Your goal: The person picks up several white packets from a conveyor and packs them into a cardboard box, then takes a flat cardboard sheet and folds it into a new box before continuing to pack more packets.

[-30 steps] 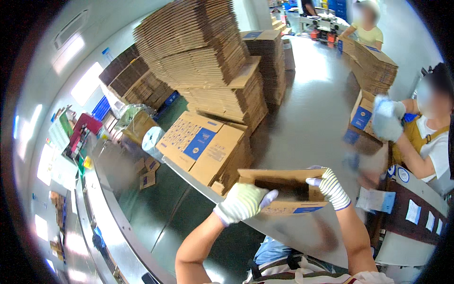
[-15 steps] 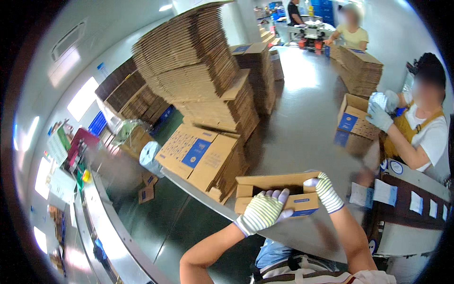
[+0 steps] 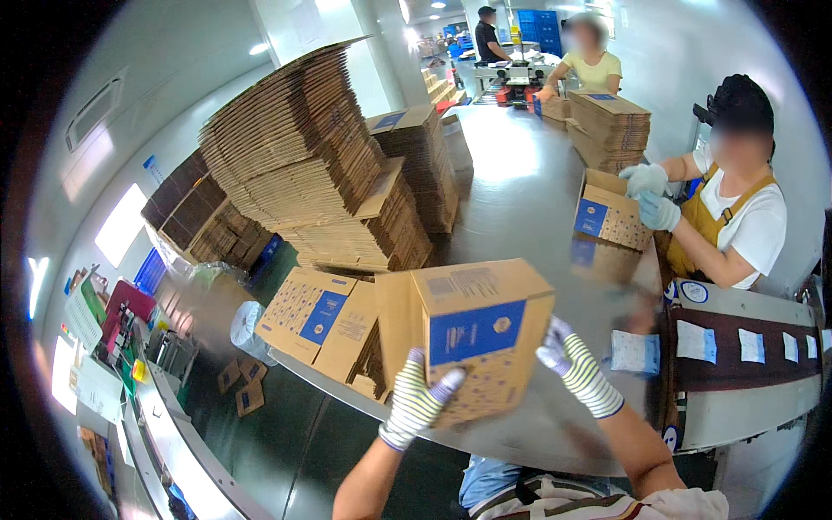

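A brown cardboard box [image 3: 475, 334] with a blue printed panel is tilted up in front of me over the metal table. My left hand [image 3: 418, 400], in a striped glove, grips its lower left edge, with the thumb across the printed face. Against the right side is my right hand [image 3: 579, 371], gloved alike, its fingertips on the box edge and partly hidden there. One flap [image 3: 400, 314] stands out at the box's left. Flattened printed cartons [image 3: 316, 316] lie stacked just left of it.
Tall stacks of flat cartons [image 3: 286, 147] rise on the left of the table [image 3: 511, 208]. At right a co-worker [image 3: 737, 208] has gloved hands at an open box [image 3: 611, 212]. White-and-blue packets [image 3: 696, 341] lie on a dark conveyor [image 3: 728, 368]. Another person [image 3: 592, 69] stands farther back.
The box has been turned up from lying open-side up, so its printed face shows. My left hand moved from its opening to its lower left edge. The co-worker's held packet no longer shows.
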